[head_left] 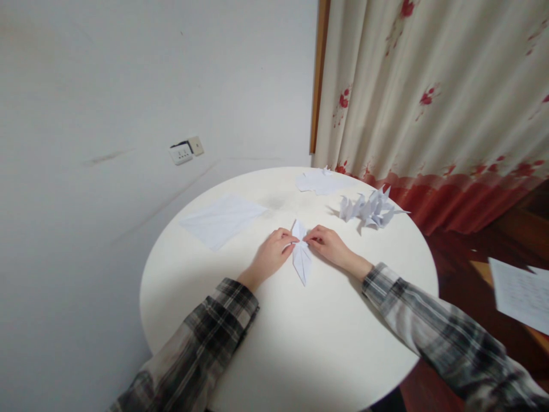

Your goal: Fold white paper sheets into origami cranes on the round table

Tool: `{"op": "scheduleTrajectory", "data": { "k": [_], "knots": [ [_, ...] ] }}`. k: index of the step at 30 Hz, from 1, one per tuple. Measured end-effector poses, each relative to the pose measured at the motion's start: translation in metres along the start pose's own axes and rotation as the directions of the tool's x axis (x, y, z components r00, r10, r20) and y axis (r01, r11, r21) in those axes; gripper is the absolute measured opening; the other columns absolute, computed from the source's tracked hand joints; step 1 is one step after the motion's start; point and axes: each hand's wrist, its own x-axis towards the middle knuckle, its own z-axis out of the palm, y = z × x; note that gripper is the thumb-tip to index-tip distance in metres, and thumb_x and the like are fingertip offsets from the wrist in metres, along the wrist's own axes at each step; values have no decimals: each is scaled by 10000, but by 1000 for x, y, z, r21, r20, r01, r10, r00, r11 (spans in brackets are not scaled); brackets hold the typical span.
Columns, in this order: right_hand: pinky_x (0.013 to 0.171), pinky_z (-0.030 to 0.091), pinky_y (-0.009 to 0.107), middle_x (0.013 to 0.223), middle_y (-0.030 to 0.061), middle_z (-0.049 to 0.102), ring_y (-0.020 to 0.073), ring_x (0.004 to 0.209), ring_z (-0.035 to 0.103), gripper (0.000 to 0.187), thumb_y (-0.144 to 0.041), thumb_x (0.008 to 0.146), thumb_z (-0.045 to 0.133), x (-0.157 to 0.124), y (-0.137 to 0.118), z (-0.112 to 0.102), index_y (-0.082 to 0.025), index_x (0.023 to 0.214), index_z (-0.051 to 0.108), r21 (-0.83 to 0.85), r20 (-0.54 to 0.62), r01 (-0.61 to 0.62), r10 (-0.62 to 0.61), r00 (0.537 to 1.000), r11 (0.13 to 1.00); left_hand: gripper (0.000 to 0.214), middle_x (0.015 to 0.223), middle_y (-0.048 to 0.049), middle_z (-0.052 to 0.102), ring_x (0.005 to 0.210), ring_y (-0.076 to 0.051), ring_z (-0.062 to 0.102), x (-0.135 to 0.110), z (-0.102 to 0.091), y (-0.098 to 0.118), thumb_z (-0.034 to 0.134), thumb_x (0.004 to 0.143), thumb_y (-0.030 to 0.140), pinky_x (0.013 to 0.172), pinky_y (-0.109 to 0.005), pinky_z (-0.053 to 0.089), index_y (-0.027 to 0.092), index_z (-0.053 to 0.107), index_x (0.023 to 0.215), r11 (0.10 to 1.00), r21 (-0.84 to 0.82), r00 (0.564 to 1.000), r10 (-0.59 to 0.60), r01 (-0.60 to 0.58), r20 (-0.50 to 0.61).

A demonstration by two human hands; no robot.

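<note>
A folded white paper piece [302, 261], long and pointed at both ends with a crease along its length, lies near the middle of the round table. My left hand [274, 249] pinches its left edge at the narrow waist. From the other side, my right hand [327, 244] pinches the right edge at the same height. The fingers of both hands are closed on the paper, and their tips partly hide its middle.
A cluster of folded paper cranes [374, 208] stands on the right of the white table [274, 355]. A flat paper sheet [223, 220] lies at left, more paper sheets [321, 182] at the back. The wall [107, 217] borders the left, a curtain [412, 103] the back right.
</note>
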Motion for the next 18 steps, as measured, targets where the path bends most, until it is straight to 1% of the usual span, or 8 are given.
{"op": "scheduleTrajectory", "data": {
  "k": [2, 6, 12, 15, 18],
  "knots": [
    [696, 429, 260, 819, 44, 603, 124, 730, 543, 172, -107, 777, 533, 0, -1, 0, -173, 841, 678, 2, 0, -3, 3, 1000, 1000, 227, 971, -46, 532, 938, -176, 516, 0, 1, -1, 448, 838, 209, 873, -328, 426, 224, 630, 973, 1000, 17, 1000, -15, 15, -13],
    [688, 425, 258, 812, 45, 603, 123, 715, 535, 161, -113, 776, 537, 1, 0, 0, -167, 838, 674, -2, 3, -2, 2, 1000, 1000, 230, 956, -43, 548, 929, -173, 516, 0, 1, -2, 431, 852, 214, 868, -324, 423, 218, 620, 984, 999, 48, 1000, -25, 25, 1],
    [700, 416, 266, 779, 38, 590, 127, 711, 521, 147, -108, 773, 539, 0, 1, 0, -166, 828, 663, -40, -1, 32, -32, 999, 999, 202, 941, -46, 586, 942, -186, 518, 1, 1, -3, 445, 851, 223, 876, -348, 415, 207, 614, 960, 997, 76, 1000, -26, 26, 7],
    [704, 416, 269, 782, 38, 586, 128, 713, 520, 139, -104, 768, 545, 0, 1, 1, -166, 821, 658, -41, -10, 44, -44, 999, 998, 188, 981, -48, 594, 975, -190, 516, 0, 2, -4, 470, 838, 223, 899, -361, 406, 204, 589, 982, 996, 82, 999, -39, 40, -17],
    [701, 418, 269, 784, 39, 587, 129, 712, 522, 133, -109, 773, 542, 1, 2, 0, -166, 817, 654, -35, -6, 52, -52, 999, 998, 243, 1051, -67, 590, 1023, -204, 508, -1, 4, -5, 491, 827, 229, 921, -380, 398, 193, 533, 1063, 995, 74, 997, -68, 71, -46]
  ]
}}
